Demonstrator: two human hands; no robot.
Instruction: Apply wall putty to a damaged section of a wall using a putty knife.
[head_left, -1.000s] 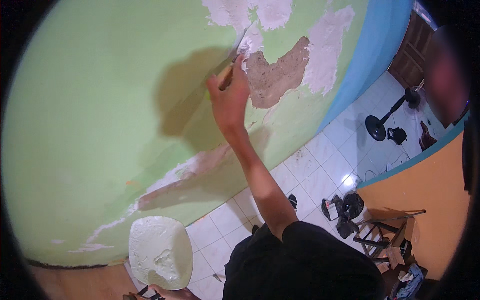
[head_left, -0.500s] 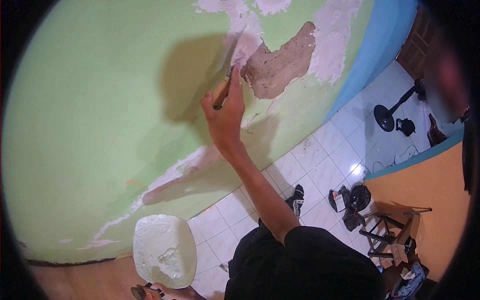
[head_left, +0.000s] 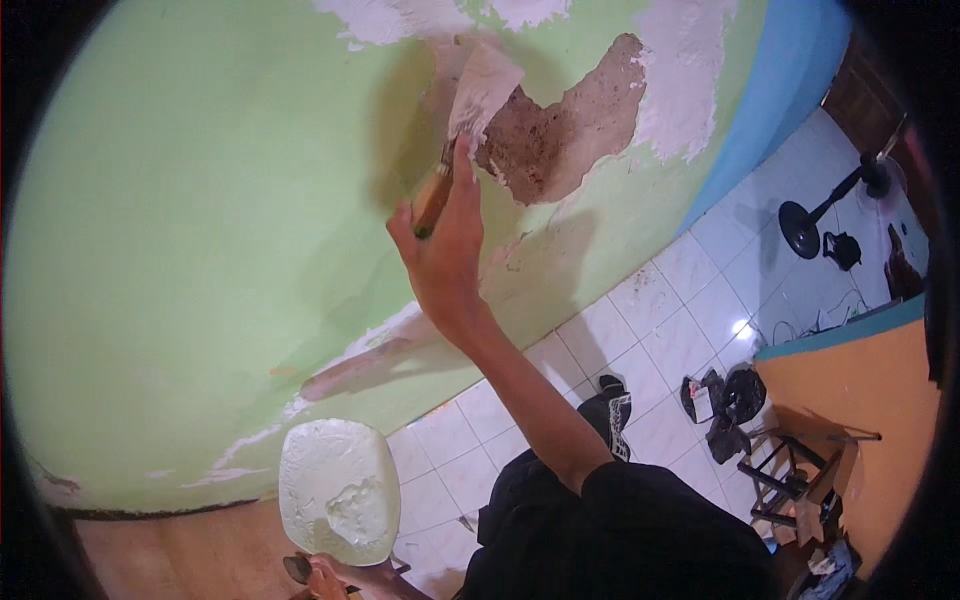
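- Head view shows our right hand (head_left: 447,255) raised to the green wall (head_left: 200,220), fingers closed around the wooden handle of a putty knife (head_left: 470,110).
- We see the knife's blade, coated in white filler, lying against the wall just left of a brown patch of bare masonry (head_left: 560,135) where the paint and plaster are gone.
- We judge the knife light and easy to swing; its thin blade looks likely to flex a little under pressure, so the hold belongs on the handle, where our fingers already sit, well back from the wet blade.
- The filler on the blade looks soft and pasty; we would expect it to smear or drop off if the blade tilts too far.
- Our left hand (head_left: 335,575) shows only in part at the lower edge, under a flat white board (head_left: 335,490); it seems to carry the board from below, but we cannot tell exactly how its fingers are set.
- The board serves as the holder here: it bears a spread of white filler with a thicker lump towards its lower right.
- White filled areas (head_left: 690,80) already flank the brown patch above and to the right.
- Further off, on the white tiled floor (head_left: 660,330), we see a standing fan (head_left: 810,220) and a wooden stool (head_left: 800,470).
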